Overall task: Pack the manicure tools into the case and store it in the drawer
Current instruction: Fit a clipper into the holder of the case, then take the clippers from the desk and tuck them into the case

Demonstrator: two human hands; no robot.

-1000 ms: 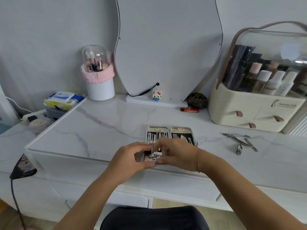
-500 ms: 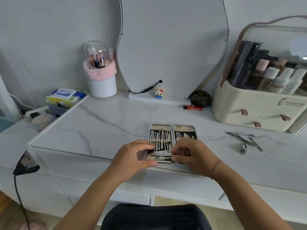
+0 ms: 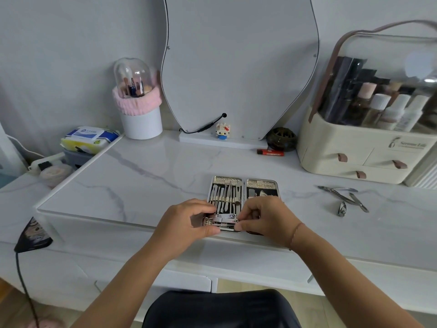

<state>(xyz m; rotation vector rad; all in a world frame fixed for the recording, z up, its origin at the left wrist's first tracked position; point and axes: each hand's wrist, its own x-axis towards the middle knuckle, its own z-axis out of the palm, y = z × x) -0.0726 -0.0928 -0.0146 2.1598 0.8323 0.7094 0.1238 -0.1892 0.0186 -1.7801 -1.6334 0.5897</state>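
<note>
A silver manicure case (image 3: 261, 184) lies open on the marble tabletop, its two halves side by side with several steel tools strapped in the left half. My left hand (image 3: 189, 221) and my right hand (image 3: 262, 217) meet at the case's near edge. Both pinch a silver nail clipper (image 3: 225, 220) lying crosswise over the left half's lower end. To the right, loose on the table, lie steel cuticle nippers (image 3: 340, 192) and a small nail clipper (image 3: 342, 208). The near parts of the case are hidden under my hands.
A cream cosmetics organiser (image 3: 354, 157) with small drawers stands at the back right. A mirror (image 3: 236, 62), a toy figure (image 3: 222, 131), a dark round holder (image 3: 281, 138), a red tube (image 3: 270, 152) and a brush pot (image 3: 139, 107) line the back. Wipes (image 3: 88, 138) sit left.
My right hand has slid right, off the left half, so more of the strapped tools show. Both hands stay at the case's near edge with the clipper between them.
</note>
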